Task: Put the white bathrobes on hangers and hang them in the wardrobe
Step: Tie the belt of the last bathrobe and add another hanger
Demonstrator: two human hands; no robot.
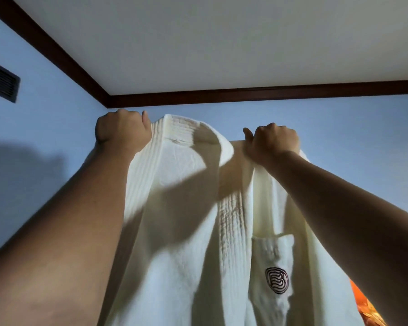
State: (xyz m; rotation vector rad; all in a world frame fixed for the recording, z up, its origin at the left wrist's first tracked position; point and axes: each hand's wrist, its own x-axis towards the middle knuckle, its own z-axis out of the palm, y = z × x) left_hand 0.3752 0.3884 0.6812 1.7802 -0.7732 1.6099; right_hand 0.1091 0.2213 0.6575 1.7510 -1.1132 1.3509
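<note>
1 white bathrobe (186, 231) hangs spread in the air, lifted high toward the ceiling (222, 43), its chest pocket (272, 255) facing the camera. The left hand (123, 131) is clenched on the ribbed collar (179, 128), and the right hand (275, 142) grasps the other shoulder edge. No hanger or wardrobe shows. If either grip slackens, that side would likely drop and twist, and the unseen hem might drag.

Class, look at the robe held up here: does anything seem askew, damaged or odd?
Slightly askew: the left hand holds the robe higher than the right hand, so the collar slopes and folds over between them. No tear shows.
</note>
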